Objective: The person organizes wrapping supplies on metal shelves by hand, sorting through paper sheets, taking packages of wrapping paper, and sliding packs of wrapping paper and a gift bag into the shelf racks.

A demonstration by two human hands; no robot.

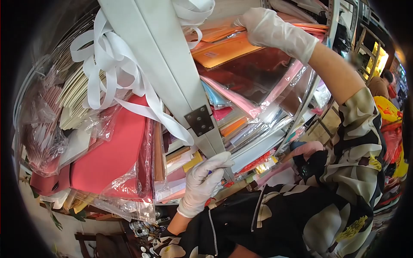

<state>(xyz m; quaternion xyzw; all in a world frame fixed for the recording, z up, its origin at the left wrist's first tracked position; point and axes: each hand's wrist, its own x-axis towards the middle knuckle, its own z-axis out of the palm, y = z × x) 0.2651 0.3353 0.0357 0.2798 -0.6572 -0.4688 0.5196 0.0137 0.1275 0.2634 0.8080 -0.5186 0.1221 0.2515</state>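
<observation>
My right hand (279,35), in a thin white glove, reaches to the upper shelf. Its fingers are curled at the edge of a stack of flat orange envelopes (228,50), gripping there. Below that stack lie a dark, glossy plastic-wrapped pack (254,75) and pink-edged packs (232,95). My left hand (204,185), also gloved, is lower down beside the grey metal post (172,73). Its fingers are closed together; a small dark blue spot shows between them, too small to name.
White ribbon (114,64) hangs in loops over the post's left side. Red envelopes (112,150) and cream card stacks (79,94) in clear plastic fill the left shelf. A black hinge plate (201,120) is on the post. Another person (380,86) is at far right.
</observation>
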